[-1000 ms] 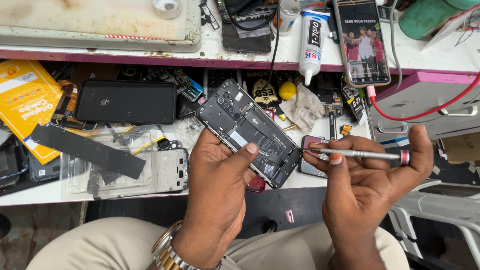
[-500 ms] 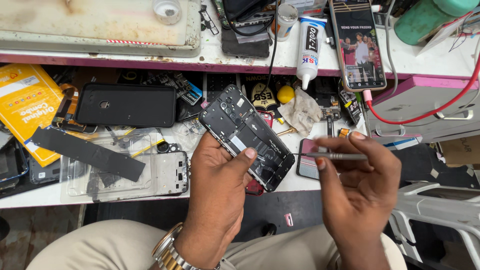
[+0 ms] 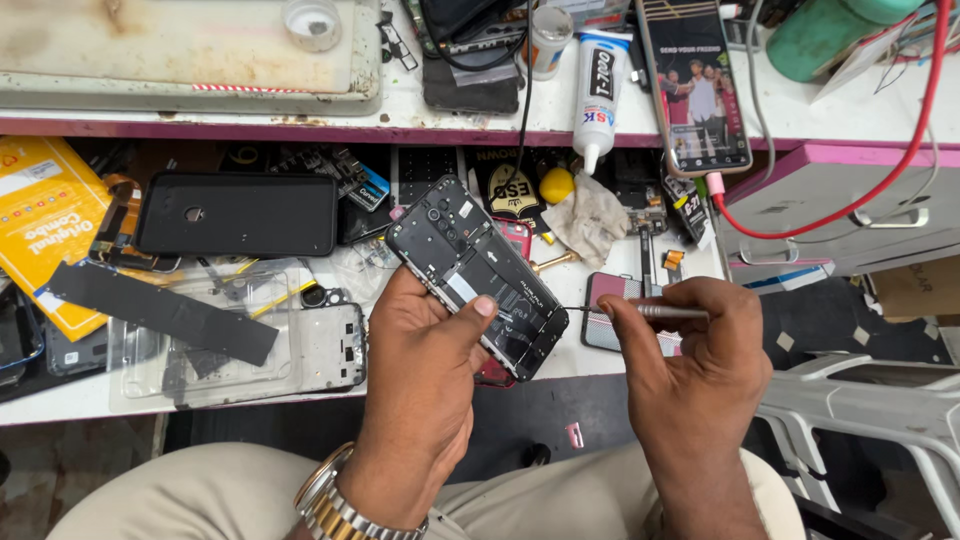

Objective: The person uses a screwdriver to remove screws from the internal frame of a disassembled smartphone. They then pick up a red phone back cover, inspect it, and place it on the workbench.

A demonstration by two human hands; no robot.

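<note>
My left hand (image 3: 425,375) grips an opened black phone (image 3: 470,265) with its back cover off and the inner boards showing; my thumb lies across its middle. It tilts with the camera end pointing up and left. My right hand (image 3: 690,365) pinches a thin silver screwdriver (image 3: 655,312), held level, with its tip at the phone's lower right edge. A metal watch (image 3: 335,505) is on my left wrist.
On the bench lie a black phone back cover (image 3: 235,213), a clear case over a phone frame (image 3: 240,345), a yellow packet (image 3: 45,225), a glue tube (image 3: 600,85) and a lit phone (image 3: 700,85) on a red cable. A white plastic chair (image 3: 880,420) stands at right.
My right hand turned the screwdriver from across the palm into a fingertip pinch and moved its tip left to the phone's edge. The left hand kept holding the phone.
</note>
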